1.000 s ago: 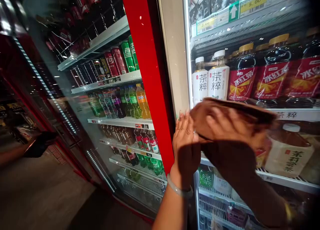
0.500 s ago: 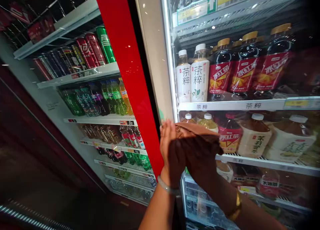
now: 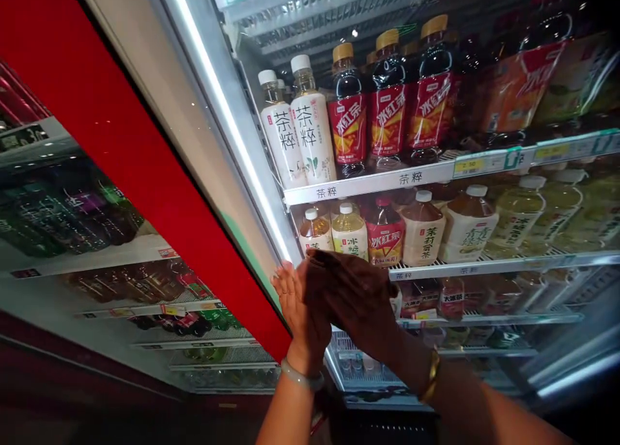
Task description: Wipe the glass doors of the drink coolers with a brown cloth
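Observation:
My left hand (image 3: 303, 306), with a pale bangle at the wrist, lies flat with fingers extended against the cooler door's beige edge (image 3: 194, 119). Beside and partly over it is my right hand (image 3: 356, 296), in dark shadow, with a gold band at the wrist. My right hand holds a brown cloth (image 3: 317, 267) against the glass; most of the cloth is hidden under its fingers. The two hands touch or overlap near the door's light strip (image 3: 217, 86).
Behind the glass, shelves hold white-labelled tea bottles (image 3: 310, 135), red-labelled bottles (image 3: 387, 122) and larger jugs (image 3: 423, 232). A red frame strip (image 3: 159, 167) runs down the left. Past it, another cooler holds green bottles (image 3: 77, 212).
The view has shifted right and tilted, so the red strip lies further left and more tea shelves show. Both hands appear slightly lower and further left, the cloth now more covered.

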Motion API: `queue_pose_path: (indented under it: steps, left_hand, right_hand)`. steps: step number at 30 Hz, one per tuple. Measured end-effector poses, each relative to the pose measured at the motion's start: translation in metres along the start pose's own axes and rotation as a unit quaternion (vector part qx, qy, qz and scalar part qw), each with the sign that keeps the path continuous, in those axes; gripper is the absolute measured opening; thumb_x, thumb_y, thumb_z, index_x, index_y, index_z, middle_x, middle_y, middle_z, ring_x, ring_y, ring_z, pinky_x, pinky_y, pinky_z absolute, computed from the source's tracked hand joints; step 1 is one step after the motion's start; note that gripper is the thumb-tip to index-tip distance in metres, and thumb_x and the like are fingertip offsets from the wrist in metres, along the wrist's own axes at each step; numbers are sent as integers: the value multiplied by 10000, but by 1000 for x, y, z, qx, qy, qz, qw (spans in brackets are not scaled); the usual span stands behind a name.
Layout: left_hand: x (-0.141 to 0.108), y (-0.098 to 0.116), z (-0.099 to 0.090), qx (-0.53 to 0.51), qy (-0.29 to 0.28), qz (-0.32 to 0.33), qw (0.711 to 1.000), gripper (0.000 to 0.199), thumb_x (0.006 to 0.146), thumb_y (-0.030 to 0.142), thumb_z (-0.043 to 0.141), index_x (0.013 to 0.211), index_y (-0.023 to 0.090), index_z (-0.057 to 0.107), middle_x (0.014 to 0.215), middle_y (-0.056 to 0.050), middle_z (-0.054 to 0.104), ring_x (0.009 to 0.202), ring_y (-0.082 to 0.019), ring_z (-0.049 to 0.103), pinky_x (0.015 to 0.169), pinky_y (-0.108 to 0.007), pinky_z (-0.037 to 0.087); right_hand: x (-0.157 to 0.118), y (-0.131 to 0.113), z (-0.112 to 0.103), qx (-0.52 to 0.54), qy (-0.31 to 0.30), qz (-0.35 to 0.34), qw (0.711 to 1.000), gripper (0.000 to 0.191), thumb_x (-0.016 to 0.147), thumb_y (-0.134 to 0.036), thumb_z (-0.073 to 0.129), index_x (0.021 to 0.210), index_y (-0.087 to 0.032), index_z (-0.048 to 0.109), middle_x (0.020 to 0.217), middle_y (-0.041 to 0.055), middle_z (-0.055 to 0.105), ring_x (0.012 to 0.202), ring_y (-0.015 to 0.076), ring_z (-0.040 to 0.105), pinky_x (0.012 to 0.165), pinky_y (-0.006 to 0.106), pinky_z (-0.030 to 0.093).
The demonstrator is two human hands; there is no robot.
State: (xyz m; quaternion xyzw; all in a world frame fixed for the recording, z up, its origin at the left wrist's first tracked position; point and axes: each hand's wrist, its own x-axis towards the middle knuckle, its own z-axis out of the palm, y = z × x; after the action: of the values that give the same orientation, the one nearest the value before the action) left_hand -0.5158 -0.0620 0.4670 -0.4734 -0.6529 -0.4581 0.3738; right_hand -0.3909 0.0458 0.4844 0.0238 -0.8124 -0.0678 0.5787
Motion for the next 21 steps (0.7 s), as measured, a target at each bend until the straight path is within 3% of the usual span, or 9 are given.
queue_pose_path:
  steps: [4,6,9,11,13,16,18,21]
  left_hand:
    - [-16,11,15,38,-10,98,994,713,998,154,443,1667,221,206,1730,-118,216,1622,-313,119,1317,-641,95]
    - [-21,20,24,53,-10,103,993,717,978,95,454,1654,229,255,1715,-135,254,1622,-298,103,1308,-659,64]
    - [-20,32,34,60,-7,76,995,667,996,121,453,1638,229,307,1695,-153,312,1619,-309,117,1297,-685,48]
    - [-18,36,36,56,-8,60,997,629,1021,168,429,1636,231,318,1698,-146,314,1615,-334,132,1291,-699,61]
    - [-16,36,34,52,-15,62,997,623,1031,212,425,1642,239,306,1715,-128,278,1615,-349,120,1292,-699,71]
    - [-14,36,32,66,-22,75,995,692,1002,169,461,1658,230,247,1722,-124,247,1619,-338,69,1294,-696,51]
    - [-12,39,33,78,-11,74,994,748,968,89,450,1664,210,205,1718,-133,255,1623,-313,63,1300,-681,16]
    - [-7,44,38,90,3,62,994,788,942,44,437,1668,212,179,1734,-125,198,1630,-296,50,1306,-665,-4]
  right_hand:
    - [-33,32,-30,-36,-22,13,999,429,965,-147,624,1380,-255,612,1216,37,781,1177,173,703,1057,342,537]
    - [-35,44,-42,-59,11,59,996,460,966,-145,608,1417,-225,575,1246,72,765,1313,225,636,1140,426,475]
    - [-26,39,-38,-83,50,122,988,378,978,-165,581,1351,-207,617,1311,101,732,1496,299,461,1242,556,321]
    - [-27,28,-31,-69,20,89,993,333,969,-150,597,1286,-223,664,1330,76,728,1475,267,492,1253,491,332]
    - [-38,26,-30,-41,-12,31,999,349,957,-120,617,1278,-244,675,1320,44,736,1362,215,604,1199,393,429]
    - [-62,47,-47,-27,-42,18,999,442,960,-102,604,1380,-237,618,1285,50,752,1192,185,706,1080,338,545]
    - [-66,67,-63,-40,-38,57,997,492,958,-119,602,1437,-224,572,1287,78,748,1173,220,718,1084,401,554]
    - [-50,79,-71,-56,46,121,990,519,945,-164,614,1458,-201,545,1359,138,701,1341,331,622,1158,572,476]
